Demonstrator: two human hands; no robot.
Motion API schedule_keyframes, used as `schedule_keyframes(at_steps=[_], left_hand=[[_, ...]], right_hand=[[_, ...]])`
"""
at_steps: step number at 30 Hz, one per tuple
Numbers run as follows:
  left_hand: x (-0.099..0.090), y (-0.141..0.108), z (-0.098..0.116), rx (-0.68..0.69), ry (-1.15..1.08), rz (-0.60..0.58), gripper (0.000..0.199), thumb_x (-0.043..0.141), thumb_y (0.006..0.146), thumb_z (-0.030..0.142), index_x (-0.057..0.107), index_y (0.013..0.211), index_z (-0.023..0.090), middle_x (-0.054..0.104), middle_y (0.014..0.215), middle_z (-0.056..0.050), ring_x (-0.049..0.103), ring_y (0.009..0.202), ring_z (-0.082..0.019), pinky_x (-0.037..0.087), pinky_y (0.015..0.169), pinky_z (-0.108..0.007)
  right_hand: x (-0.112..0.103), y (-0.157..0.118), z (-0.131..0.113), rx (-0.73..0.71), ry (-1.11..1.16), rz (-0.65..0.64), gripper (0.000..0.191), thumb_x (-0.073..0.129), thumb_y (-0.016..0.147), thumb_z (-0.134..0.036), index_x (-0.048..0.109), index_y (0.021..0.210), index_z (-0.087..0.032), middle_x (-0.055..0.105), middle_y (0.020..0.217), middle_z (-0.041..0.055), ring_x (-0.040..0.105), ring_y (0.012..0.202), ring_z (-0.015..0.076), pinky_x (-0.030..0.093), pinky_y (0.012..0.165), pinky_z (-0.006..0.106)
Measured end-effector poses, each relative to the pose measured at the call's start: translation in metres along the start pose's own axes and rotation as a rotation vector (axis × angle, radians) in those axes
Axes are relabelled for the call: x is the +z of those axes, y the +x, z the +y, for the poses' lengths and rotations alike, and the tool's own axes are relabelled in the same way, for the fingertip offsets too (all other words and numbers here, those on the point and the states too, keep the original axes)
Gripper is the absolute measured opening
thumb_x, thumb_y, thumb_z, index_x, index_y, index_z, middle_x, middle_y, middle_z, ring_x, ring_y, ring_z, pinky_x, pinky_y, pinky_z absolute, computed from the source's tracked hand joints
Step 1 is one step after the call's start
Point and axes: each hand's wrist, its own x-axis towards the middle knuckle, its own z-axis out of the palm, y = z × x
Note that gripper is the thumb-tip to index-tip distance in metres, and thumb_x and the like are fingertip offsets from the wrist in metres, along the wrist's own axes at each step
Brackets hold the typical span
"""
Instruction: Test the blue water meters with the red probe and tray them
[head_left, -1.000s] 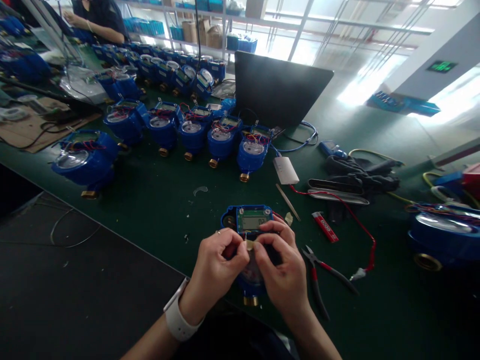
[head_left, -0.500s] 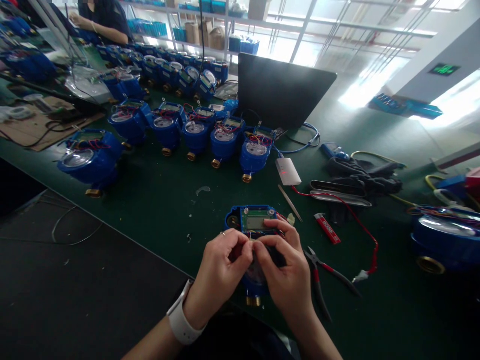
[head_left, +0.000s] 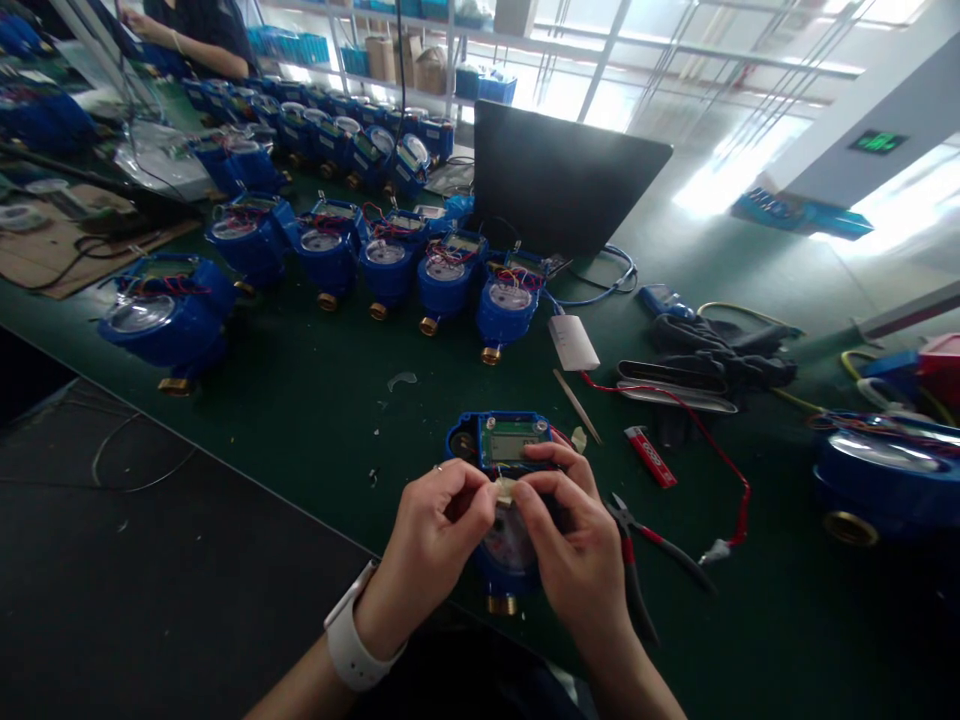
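Note:
A blue meter [head_left: 507, 562] with a brass fitting lies in front of me, its green circuit board and small display [head_left: 510, 445] uncovered. Over its middle, my left hand [head_left: 442, 525] pinches the left side of a small pale yellow piece [head_left: 505, 490], thumb against forefinger. My right hand [head_left: 574, 530] pinches the same piece from the right, its other fingers resting near the display's right edge. Thin wires run beneath the fingertips, partly hidden.
Pliers [head_left: 630, 530], a red-labelled tube [head_left: 651, 458], a wooden stick [head_left: 577, 405] and a white box [head_left: 574, 342] lie to the right. Several blue meters and a dark screen [head_left: 566, 180] stand behind. A person's arm [head_left: 187, 45] shows at the back left.
My fingertips have moved slightly apart, and the pale yellow piece between them now shows more. The whole view has shifted a little.

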Motion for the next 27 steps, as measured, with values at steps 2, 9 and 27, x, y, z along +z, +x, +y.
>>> schedule_keyframes(at_steps=[2, 9, 27], left_hand=[[-0.002, -0.002, 0.003, -0.004, -0.001, -0.031, 0.031, 0.046, 0.095, 0.031, 0.059, 0.072, 0.017, 0.054, 0.067, 0.002, 0.047, 0.062, -0.011, 0.036, 0.056, -0.021], [-0.001, -0.005, 0.009, 0.003, 0.136, -0.069, 0.036, 0.047, 0.098, 0.039, 0.058, 0.071, 0.017, 0.055, 0.069, 0.002, 0.050, 0.065, -0.013, 0.035, 0.061, -0.024], [-0.020, 0.009, -0.003, 0.034, 0.035, -0.232, 0.026, 0.055, 0.088, 0.025, 0.055, 0.064, 0.015, 0.047, 0.059, 0.005, 0.036, 0.052, -0.007, 0.027, 0.047, -0.019]], right_hand=[[0.000, 0.000, -0.001, -0.004, -0.007, -0.011, 0.019, 0.061, 0.089, -0.028, 0.067, 0.073, -0.021, 0.061, 0.109, 0.0098, 0.055, 0.110, 0.0288, 0.042, 0.094, 0.047], [0.000, 0.000, -0.001, -0.012, -0.004, -0.018, 0.019, 0.061, 0.089, -0.029, 0.068, 0.074, -0.021, 0.061, 0.109, 0.0102, 0.053, 0.112, 0.0314, 0.040, 0.095, 0.051], [-0.001, -0.002, 0.003, -0.030, -0.040, -0.040, 0.016, 0.058, 0.092, -0.026, 0.064, 0.078, -0.022, 0.057, 0.105, 0.0069, 0.052, 0.108, 0.0269, 0.042, 0.092, 0.046]])
